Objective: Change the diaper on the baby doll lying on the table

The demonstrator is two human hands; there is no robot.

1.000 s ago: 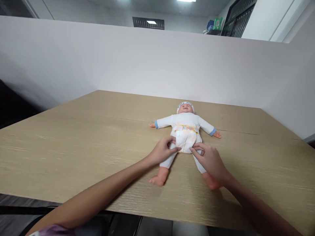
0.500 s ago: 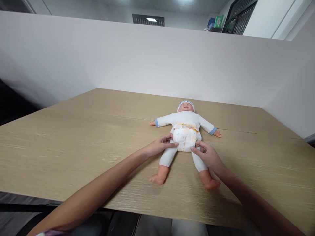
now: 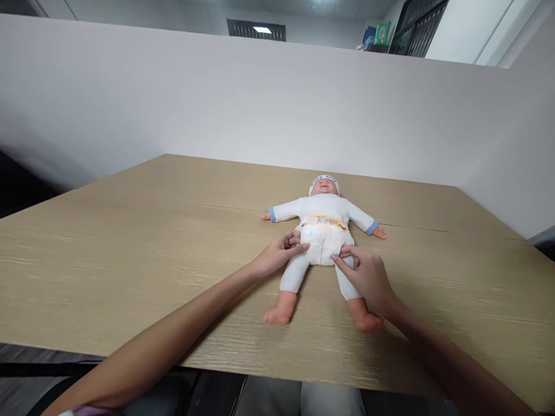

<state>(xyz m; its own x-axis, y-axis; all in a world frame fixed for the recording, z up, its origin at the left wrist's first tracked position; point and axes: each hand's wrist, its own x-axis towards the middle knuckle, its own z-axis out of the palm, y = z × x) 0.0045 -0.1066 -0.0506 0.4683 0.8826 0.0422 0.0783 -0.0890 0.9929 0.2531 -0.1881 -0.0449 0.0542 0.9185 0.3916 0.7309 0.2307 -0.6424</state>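
A baby doll (image 3: 324, 203) in a white suit with blue cuffs and a white printed headband lies on its back, arms spread and feet toward me. Round its hips is a white diaper (image 3: 321, 242) with an orange-patterned waistband. At the diaper's left leg edge, my left hand (image 3: 282, 251) is closed, its thumb on the front and fingers at the side. My right hand (image 3: 365, 270) pinches the right leg edge between thumb and fingers.
The doll lies on a wide wooden table (image 3: 130, 248). A pale partition (image 3: 243, 104) stands behind the table and along its right side. Beyond the partition a green package (image 3: 382, 33) is visible.
My left thumb has shifted slightly up along the diaper's edge. My right hand still pinches the other edge, with its wrist turned a little. The whole view has shifted slightly.
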